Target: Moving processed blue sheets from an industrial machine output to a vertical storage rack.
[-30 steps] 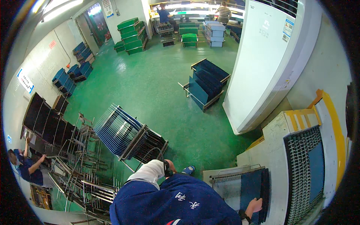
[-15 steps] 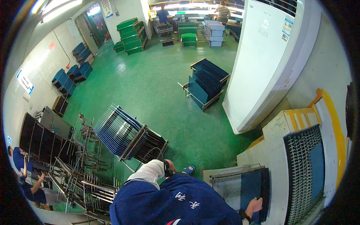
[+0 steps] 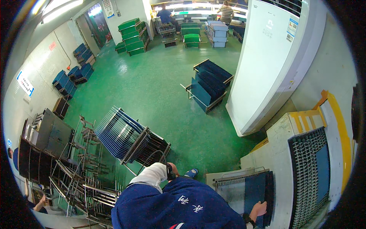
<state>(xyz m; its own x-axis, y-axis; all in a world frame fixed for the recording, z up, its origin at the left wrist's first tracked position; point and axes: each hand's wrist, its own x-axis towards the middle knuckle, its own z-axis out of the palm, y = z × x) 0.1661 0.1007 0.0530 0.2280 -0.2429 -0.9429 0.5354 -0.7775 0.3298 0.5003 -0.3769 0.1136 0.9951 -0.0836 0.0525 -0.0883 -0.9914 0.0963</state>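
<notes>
This is a factory floor or workshop, with a painted green floor (image 3: 152,91) stretching far ahead of the hands. Just ahead of the left hand (image 3: 172,170) stands a wire rack of dark blue panels (image 3: 126,135), with more metal racks (image 3: 76,168) to its left, while stacked green crates (image 3: 131,36) and blue crates (image 3: 72,76) line the far walls. Beside the right hand (image 3: 259,209) are upright blue panels (image 3: 257,191), with a tall white cabinet (image 3: 267,65) well beyond them.

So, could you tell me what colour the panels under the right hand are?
Dark blue panels, head view.
</notes>
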